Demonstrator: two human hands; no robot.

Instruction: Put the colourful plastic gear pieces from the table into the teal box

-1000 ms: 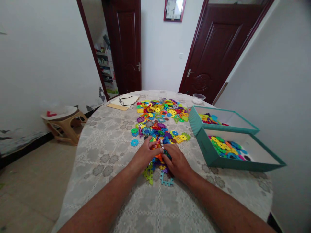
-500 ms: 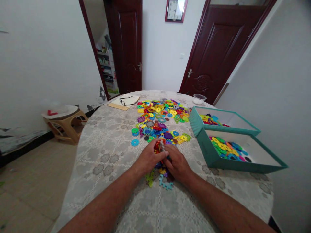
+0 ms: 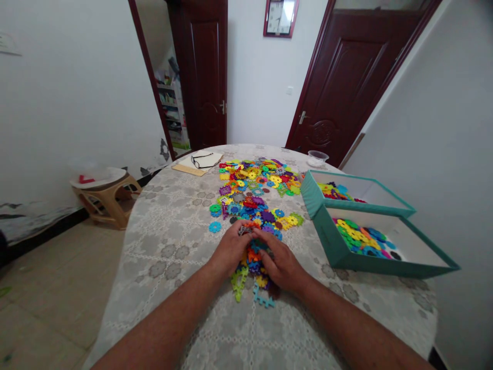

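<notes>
Together, both hands cup a multicoloured cluster of notched pieces.

Your one camera sits on your head, facing forward and down over the table, near enough that your forearms fill the lower foreground, your left hand and right hand centred, doors well beyond

the left hand, right hand and both forearms are bare, the forearms tapering toward the wrists.
</notes>
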